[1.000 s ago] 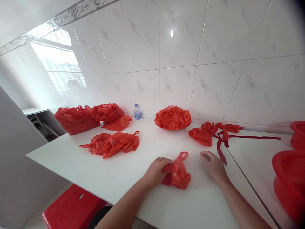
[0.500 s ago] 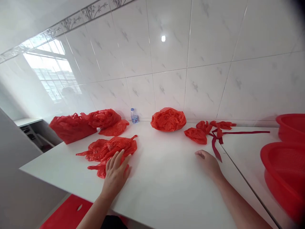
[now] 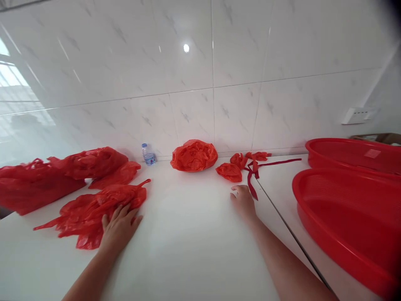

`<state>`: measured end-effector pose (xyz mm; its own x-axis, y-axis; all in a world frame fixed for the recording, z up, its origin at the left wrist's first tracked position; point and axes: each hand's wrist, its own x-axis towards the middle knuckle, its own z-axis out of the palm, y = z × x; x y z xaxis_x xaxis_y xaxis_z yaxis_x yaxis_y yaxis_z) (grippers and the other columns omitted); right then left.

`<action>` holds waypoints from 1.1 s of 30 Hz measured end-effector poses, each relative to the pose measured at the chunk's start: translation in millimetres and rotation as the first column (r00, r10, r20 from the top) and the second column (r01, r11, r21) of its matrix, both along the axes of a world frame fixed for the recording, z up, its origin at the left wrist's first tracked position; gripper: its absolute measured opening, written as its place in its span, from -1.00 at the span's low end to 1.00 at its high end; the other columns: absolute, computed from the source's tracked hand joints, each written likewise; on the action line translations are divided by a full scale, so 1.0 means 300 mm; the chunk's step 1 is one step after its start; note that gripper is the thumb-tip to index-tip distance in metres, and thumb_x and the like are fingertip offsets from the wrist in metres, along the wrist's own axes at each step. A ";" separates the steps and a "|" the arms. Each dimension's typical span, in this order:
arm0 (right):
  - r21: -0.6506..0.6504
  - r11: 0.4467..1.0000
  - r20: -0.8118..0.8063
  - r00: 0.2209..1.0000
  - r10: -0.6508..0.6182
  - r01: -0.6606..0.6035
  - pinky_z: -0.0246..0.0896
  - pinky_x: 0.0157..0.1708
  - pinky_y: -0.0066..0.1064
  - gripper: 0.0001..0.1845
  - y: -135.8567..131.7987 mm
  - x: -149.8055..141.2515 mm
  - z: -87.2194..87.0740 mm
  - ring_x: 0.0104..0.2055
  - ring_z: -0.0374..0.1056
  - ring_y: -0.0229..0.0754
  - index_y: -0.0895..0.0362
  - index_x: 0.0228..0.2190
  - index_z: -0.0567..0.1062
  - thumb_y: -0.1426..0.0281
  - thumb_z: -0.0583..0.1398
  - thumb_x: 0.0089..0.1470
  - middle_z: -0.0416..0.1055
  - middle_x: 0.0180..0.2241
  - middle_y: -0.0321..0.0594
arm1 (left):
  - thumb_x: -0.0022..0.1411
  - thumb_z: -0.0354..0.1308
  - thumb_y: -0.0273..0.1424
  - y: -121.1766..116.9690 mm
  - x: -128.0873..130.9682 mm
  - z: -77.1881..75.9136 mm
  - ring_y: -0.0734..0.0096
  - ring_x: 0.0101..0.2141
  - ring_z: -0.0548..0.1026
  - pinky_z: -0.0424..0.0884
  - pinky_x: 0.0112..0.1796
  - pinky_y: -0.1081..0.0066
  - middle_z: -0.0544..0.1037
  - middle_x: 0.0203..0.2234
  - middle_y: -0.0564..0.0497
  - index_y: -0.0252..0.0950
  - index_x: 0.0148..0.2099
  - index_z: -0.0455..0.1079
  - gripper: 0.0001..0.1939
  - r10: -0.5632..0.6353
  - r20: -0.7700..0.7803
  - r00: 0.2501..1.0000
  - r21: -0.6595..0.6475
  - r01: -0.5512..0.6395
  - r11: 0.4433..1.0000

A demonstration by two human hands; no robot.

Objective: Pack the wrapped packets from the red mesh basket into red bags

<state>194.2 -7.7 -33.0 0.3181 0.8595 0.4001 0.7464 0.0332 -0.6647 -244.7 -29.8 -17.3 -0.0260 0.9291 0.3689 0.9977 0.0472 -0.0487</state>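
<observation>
My left hand [image 3: 118, 228] lies with its fingers spread on the right part of a crumpled red plastic bag pile [image 3: 94, 209]. My right hand [image 3: 244, 203] rests low over the white table, its fingers loosely curved and a gap between thumb and forefinger; I see nothing in it. Just beyond it sits a small red bag bundle [image 3: 229, 172]. A dark red ribbon [image 3: 252, 186] trails down beside that hand's fingers. More knotted red plastic [image 3: 238, 160] lies behind.
A rounded open red bag [image 3: 194, 156] stands against the tiled wall. To its left are a small water bottle [image 3: 148, 154] and larger stuffed red bags [image 3: 94, 163]. Two red plastic baskets [image 3: 344, 242] fill the right side. A seam [image 3: 282, 215] crosses the white tabletop [image 3: 184, 242].
The view has swung to the right, showing more of the baskets and a wall socket. My left hand has settled down onto the bags; my right hand's thumb and forefinger have parted.
</observation>
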 end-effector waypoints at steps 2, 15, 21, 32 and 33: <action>0.028 0.999 0.093 0.995 -0.037 0.035 0.19 -0.07 -0.29 -0.69 0.022 0.001 0.001 -0.04 0.27 -0.08 0.17 -0.16 0.40 0.45 0.07 0.01 0.27 -0.06 -0.05 | 0.29 -0.15 -0.19 -0.001 0.032 -0.005 -0.09 0.22 0.08 -0.17 0.07 -0.35 0.26 0.19 -0.16 -0.18 0.00 0.42 -0.59 -0.001 -0.054 0.999 0.117 0.008 0.993; -0.160 0.986 0.326 0.941 0.093 -0.042 -0.06 0.09 -0.12 -0.26 0.069 -0.025 0.011 0.21 0.02 0.08 0.21 0.25 -0.03 0.22 0.07 0.14 0.13 0.19 0.06 | 0.31 -0.16 -0.09 0.024 0.405 -0.042 -0.02 0.24 0.07 0.11 0.11 -0.11 0.12 0.27 -0.11 -0.08 0.27 0.14 -0.47 -0.421 0.146 0.895 -0.155 0.441 0.884; -0.164 0.986 0.369 0.925 0.090 -0.030 0.06 -0.08 -0.18 -0.47 0.051 -0.047 0.042 -0.03 0.20 0.08 0.25 0.10 0.27 0.31 0.09 0.13 0.35 -0.05 0.06 | 0.29 -0.13 -0.08 0.061 0.615 -0.029 -0.10 0.26 -0.02 -0.02 0.13 -0.15 0.07 0.28 -0.21 -0.19 0.29 0.08 -0.41 -0.367 0.269 0.890 -0.161 0.418 0.894; -0.060 0.950 0.255 0.915 0.313 -0.308 0.09 -0.22 -0.42 -0.59 -0.006 -0.104 0.048 -0.22 0.29 -0.16 0.06 -0.10 0.42 0.59 0.06 0.02 0.47 -0.24 -0.26 | 0.04 0.21 -0.26 0.108 0.769 0.005 0.21 -0.14 0.42 0.28 -0.08 0.25 0.50 -0.18 -0.03 -0.19 -0.09 0.41 -0.66 -0.446 0.825 0.347 0.146 0.632 0.761; -0.046 0.954 0.240 0.923 0.299 -0.297 0.09 -0.23 -0.41 -0.59 -0.003 -0.092 0.049 -0.22 0.28 -0.16 0.08 -0.10 0.42 0.59 0.05 0.02 0.46 -0.25 -0.24 | 0.07 0.18 -0.29 0.108 0.761 0.002 0.28 -0.24 0.44 0.33 -0.18 0.31 0.51 -0.29 0.00 -0.21 -0.22 0.43 -0.80 -0.424 0.849 0.316 0.150 0.625 0.766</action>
